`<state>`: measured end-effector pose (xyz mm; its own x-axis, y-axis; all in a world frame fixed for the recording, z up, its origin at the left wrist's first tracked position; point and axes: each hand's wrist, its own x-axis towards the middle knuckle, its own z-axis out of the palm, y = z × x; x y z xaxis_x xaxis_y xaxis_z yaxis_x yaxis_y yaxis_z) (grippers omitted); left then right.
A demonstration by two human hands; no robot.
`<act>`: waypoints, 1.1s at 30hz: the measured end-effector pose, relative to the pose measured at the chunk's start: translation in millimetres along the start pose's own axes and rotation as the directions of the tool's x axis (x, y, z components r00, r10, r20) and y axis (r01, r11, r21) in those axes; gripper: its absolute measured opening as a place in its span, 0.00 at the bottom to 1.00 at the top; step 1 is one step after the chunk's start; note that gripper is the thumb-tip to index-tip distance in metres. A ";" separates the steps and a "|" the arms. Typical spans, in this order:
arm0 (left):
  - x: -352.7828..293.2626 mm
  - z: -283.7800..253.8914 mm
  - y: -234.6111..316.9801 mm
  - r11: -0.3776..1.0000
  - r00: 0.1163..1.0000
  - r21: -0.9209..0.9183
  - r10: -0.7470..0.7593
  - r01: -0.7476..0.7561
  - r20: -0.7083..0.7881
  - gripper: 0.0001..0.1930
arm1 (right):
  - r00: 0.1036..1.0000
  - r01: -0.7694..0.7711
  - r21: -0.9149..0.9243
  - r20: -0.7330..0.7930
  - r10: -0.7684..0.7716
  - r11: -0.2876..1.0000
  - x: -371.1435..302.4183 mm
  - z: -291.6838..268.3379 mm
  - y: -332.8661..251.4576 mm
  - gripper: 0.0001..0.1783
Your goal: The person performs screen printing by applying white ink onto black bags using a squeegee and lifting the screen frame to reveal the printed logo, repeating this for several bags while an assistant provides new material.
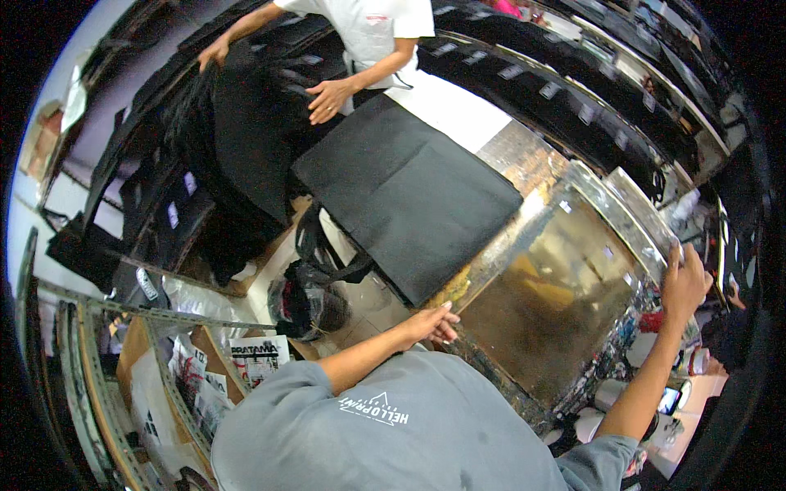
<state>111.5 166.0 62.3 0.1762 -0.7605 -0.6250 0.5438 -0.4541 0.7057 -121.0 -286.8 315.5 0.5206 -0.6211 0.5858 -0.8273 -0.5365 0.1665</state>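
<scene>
A framed printing screen (544,315) with a brown, shiny, stained surface lies in front of me to the right. My right hand (686,285) is closed around the frame's right edge. At its lower left corner, my left hand (432,325) rests with slightly bent, parted fingers; I see nothing held in it. Just beyond that hand a flat black fabric bag (409,192) is spread on the worktable, its black handles (315,250) hanging off the left side.
Across the table stands a co-worker in a white shirt (368,37), hands free near a heap of black fabric (246,139). Racks with black pieces (565,90) line the back. A metal rack (164,368) stands at lower left; a phone (670,399) and containers sit at right.
</scene>
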 end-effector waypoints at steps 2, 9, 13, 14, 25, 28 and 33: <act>-13.4 -17.5 -14.9 1.000 0.988 0.012 -0.017 0.019 -0.151 0.35 | 1.000 -0.008 0.030 0.024 0.007 1.000 1.1 0.4 -5.1 0.34; -97.3 -58.6 75.0 0.371 -0.115 0.925 0.918 -0.082 -0.379 0.25 | 0.990 -0.066 0.079 0.129 0.056 0.995 6.4 -14.1 -10.9 0.35; -136.9 -87.2 100.1 0.425 -0.248 0.874 0.843 -0.235 -0.477 0.22 | 0.986 -0.070 0.087 0.158 0.055 0.994 6.7 -19.7 -14.1 0.35; -135.0 -91.2 95.4 0.469 -0.193 0.824 0.819 -0.318 -0.540 0.20 | 0.989 -0.059 0.096 0.141 0.045 0.994 6.6 -17.8 -12.1 0.34; -92.2 -158.4 23.7 0.662 0.230 0.226 0.528 -0.715 -0.817 0.19 | 1.000 -0.014 0.066 0.022 0.013 0.998 1.8 3.7 -0.1 0.34; -105.7 -181.8 23.7 0.700 0.206 0.211 0.460 -0.682 -0.864 0.20 | 1.000 -0.006 0.057 0.028 0.004 0.998 2.8 1.0 -3.5 0.34; -116.2 -185.4 23.2 0.727 0.216 0.228 0.462 -0.647 -0.860 0.19 | 0.999 -0.006 0.110 0.037 0.002 0.994 2.9 -9.4 -11.1 0.31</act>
<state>255.8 330.0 89.4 0.9951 0.0247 -0.0958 0.0943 0.0557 0.9940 -112.3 -277.3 322.8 0.5263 -0.6427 0.5567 -0.8023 -0.5921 0.0749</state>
